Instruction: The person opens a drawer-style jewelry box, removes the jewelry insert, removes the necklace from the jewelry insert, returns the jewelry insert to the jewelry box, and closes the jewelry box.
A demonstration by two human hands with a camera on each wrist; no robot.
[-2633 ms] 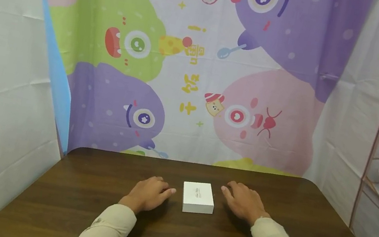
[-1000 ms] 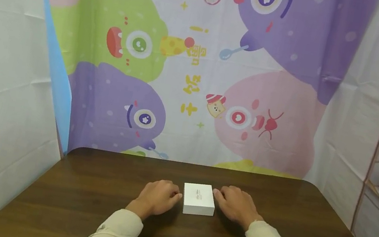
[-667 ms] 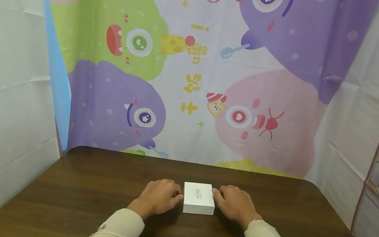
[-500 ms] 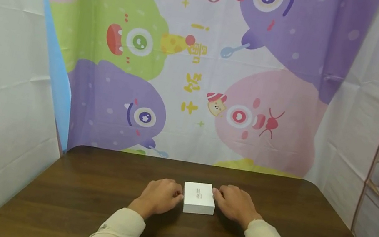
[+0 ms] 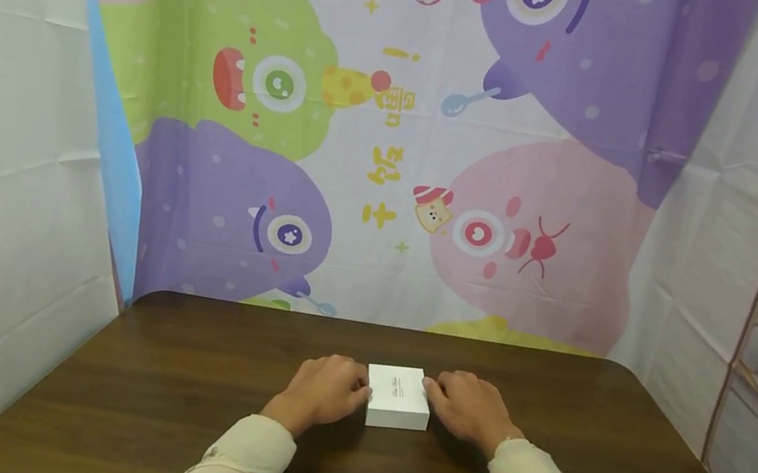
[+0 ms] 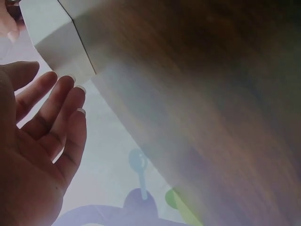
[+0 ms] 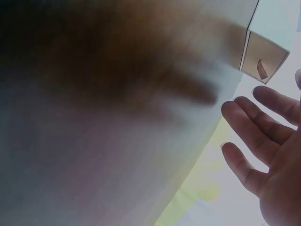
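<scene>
A small white box (image 5: 398, 393) with dark script printed on its lid lies flat on the brown table. My left hand (image 5: 327, 388) is at its left side; in the left wrist view the slightly bent fingertips (image 6: 66, 80) come right up to the box's end (image 6: 61, 42). On the other side is my right hand (image 5: 472, 408), its thumb at the box's right edge. The right wrist view shows the fingers (image 7: 254, 127) loosely spread just short of the box, and a small brown ribbon tab (image 7: 261, 69) on that end of it.
The dark wooden table (image 5: 164, 418) runs back to a hanging cloth (image 5: 373, 269) printed with cartoon monsters. Pale cloth sheets hang at the left (image 5: 11, 121) and right (image 5: 705, 243) of the table.
Both hands have moved inward from apart to the box's two sides. In the last half second the left hand has shifted slightly right, against the box; the right hand has hardly moved.
</scene>
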